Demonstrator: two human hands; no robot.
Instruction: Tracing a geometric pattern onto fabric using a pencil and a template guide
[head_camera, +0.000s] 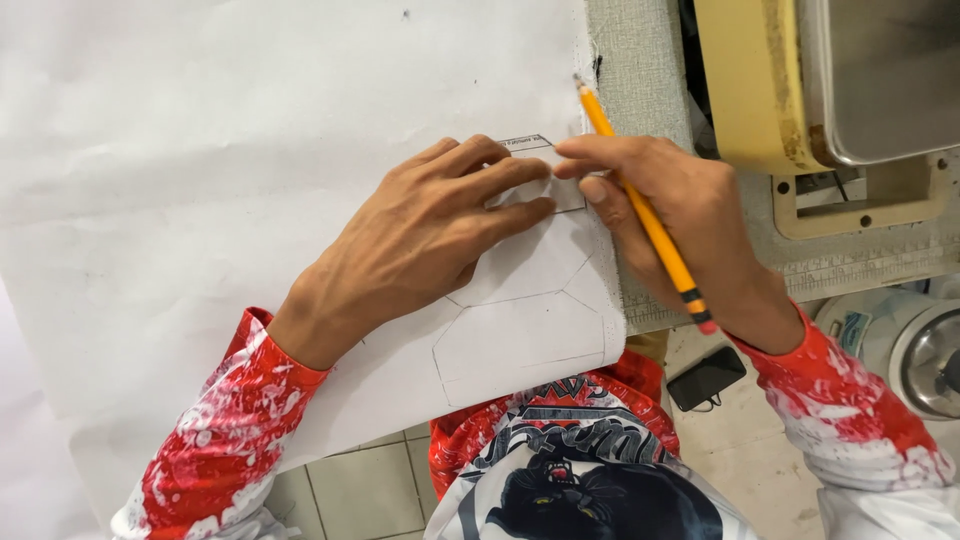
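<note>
Left hand (420, 235) pins paper template (545, 185); right hand (690, 215) holds pencil (645, 215).

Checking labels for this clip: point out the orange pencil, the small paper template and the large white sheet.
orange pencil (640, 205), head view, mid-shaft.
small paper template (570, 193), head view, right edge.
large white sheet (200, 150), head view, bare area.

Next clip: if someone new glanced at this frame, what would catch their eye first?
Most likely the two hands at centre: the left hand pressing a small paper template flat onto a big white sheet, and the right hand holding an orange pencil at the template's edge. Next come the red-and-white splattered sleeves below, then the yellowish machine at upper right.
</note>
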